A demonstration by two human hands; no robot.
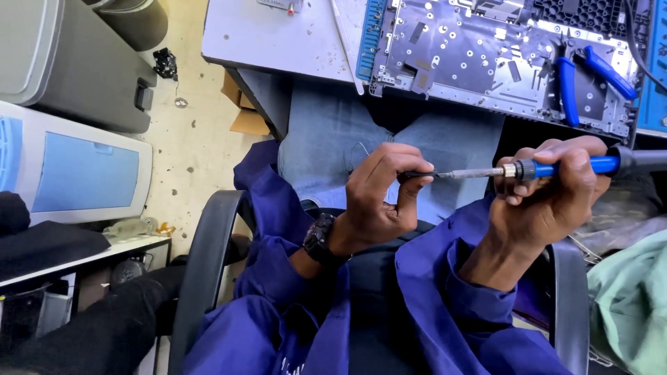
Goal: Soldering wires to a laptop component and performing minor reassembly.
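A grey worktable (278,35) fills the top of the frame. On it, at upper right, lies an opened laptop chassis (486,62), its silver metal plate dotted with screw holes. Blue-handled pliers (580,76) rest on the right part of that plate. At the left edge of the frame stand grey and white machine casings (76,160), one with a light blue panel, above a pale speckled floor (194,153).

Below the table, the middle of the frame shows the person's lap in light blue jeans (333,132), and long blue sleeves (278,229) run up from the bottom edge. A dark chair armrest (201,264) curves at lower left.

The right hand (549,198), at centre right, is wrapped tight around the blue handle of a soldering iron (556,168), which lies nearly level, with its metal shaft pointing toward the centre of the frame. The left hand (379,194), at centre, has its thumb and fingers pinched together at the iron's tip; whether they grip the tip itself or some small part on it cannot be told. A dark wristwatch (319,239) sits on the left wrist.
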